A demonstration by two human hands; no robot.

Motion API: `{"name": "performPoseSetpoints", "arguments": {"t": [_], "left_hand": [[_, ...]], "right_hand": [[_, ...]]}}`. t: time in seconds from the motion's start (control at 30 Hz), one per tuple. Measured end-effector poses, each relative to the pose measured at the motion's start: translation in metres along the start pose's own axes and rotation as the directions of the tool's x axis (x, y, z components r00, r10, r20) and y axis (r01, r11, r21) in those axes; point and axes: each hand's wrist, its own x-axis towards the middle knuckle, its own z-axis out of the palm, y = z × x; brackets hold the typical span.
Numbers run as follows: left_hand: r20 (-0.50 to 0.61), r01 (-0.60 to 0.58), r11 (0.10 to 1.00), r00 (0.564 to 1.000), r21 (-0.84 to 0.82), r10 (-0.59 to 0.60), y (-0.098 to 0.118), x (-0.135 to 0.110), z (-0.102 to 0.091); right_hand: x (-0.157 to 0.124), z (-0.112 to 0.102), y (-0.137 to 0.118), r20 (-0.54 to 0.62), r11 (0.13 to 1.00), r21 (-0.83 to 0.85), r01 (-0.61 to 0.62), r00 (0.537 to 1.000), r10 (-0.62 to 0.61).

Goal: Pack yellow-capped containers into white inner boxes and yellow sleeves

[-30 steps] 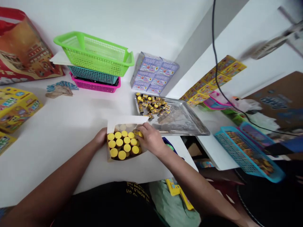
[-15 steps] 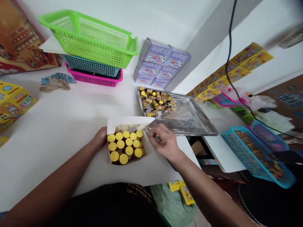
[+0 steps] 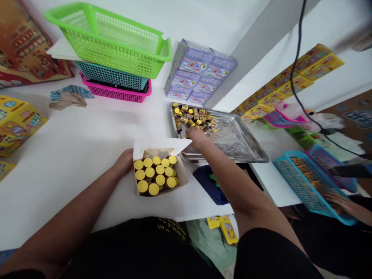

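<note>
Right hand [image 3: 195, 135] — over tray [image 3: 247, 149] (not box [image 3: 182, 174])

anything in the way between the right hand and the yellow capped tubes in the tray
Nothing visible: the right hand is at the near edge of the yellow-capped tubes in the metal tray, with no object between them.

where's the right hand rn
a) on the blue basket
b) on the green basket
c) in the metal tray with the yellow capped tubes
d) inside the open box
c: the right hand is over the metal tray, its fingers at the yellow-capped tubes, while the left hand is against the side of the white box.
</note>
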Motion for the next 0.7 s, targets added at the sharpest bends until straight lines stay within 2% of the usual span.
{"name": "performPoseSetpoints", "arguments": {"t": [0.03, 0.1, 0.17, 0.2, 0.27, 0.3, 0.37, 0.47, 0.53, 0.6, 0.7], "left_hand": [[0.001, -0.014, 1.000, 1.000, -0.005, 0.014, 0.002, -0.001, 0.002], [0.006, -0.026, 0.999, 1.000, -0.026, 0.026, 0.005, -0.004, 0.005], [0.016, -0.015, 0.998, 1.000, -0.053, 0.016, 0.006, -0.005, 0.008], [0.019, -0.007, 0.998, 1.000, -0.063, 0.008, 0.006, -0.005, 0.008], [0.012, 0.000, 0.998, 1.000, -0.069, 0.000, 0.005, -0.005, 0.009], [0.003, 0.002, 0.998, 1.000, -0.067, -0.002, 0.005, -0.006, 0.010], [-0.019, 0.002, 0.998, 1.000, -0.060, -0.003, 0.005, -0.007, 0.010], [-0.035, -0.001, 0.999, 0.999, -0.049, -0.001, 0.008, -0.012, 0.010], [-0.038, -0.009, 0.999, 0.999, -0.054, 0.007, 0.009, -0.014, 0.010], [-0.041, -0.008, 0.998, 0.999, -0.063, 0.006, 0.010, -0.015, 0.011], [-0.032, 0.015, 0.997, 0.999, -0.073, -0.017, 0.008, -0.014, 0.011]], "right_hand": [[-0.011, -0.004, 0.006, -0.056, 0.997, 0.053, -0.050, 0.997, 0.053], [-0.043, -0.015, 0.019, -0.191, 0.953, 0.285, -0.102, 0.968, 0.161], [-0.083, -0.027, 0.026, -0.270, 0.809, 0.587, -0.014, 0.939, 0.212], [-0.104, -0.031, 0.025, -0.274, 0.711, 0.701, 0.058, 0.942, 0.193], [-0.142, -0.036, 0.012, -0.265, 0.546, 0.823, 0.156, 0.956, 0.126], [-0.156, -0.037, 0.001, -0.267, 0.510, 0.840, 0.186, 0.959, 0.091], [-0.172, -0.034, -0.025, -0.297, 0.536, 0.810, 0.238, 0.954, 0.025], [-0.174, -0.024, -0.060, -0.354, 0.702, 0.642, 0.308, 0.931, -0.085], [-0.169, -0.019, -0.072, -0.359, 0.803, 0.505, 0.317, 0.923, -0.139], [-0.164, -0.016, -0.073, -0.355, 0.846, 0.427, 0.319, 0.920, -0.168], [-0.149, -0.015, -0.052, -0.372, 0.817, 0.476, 0.324, 0.916, -0.147]]}}
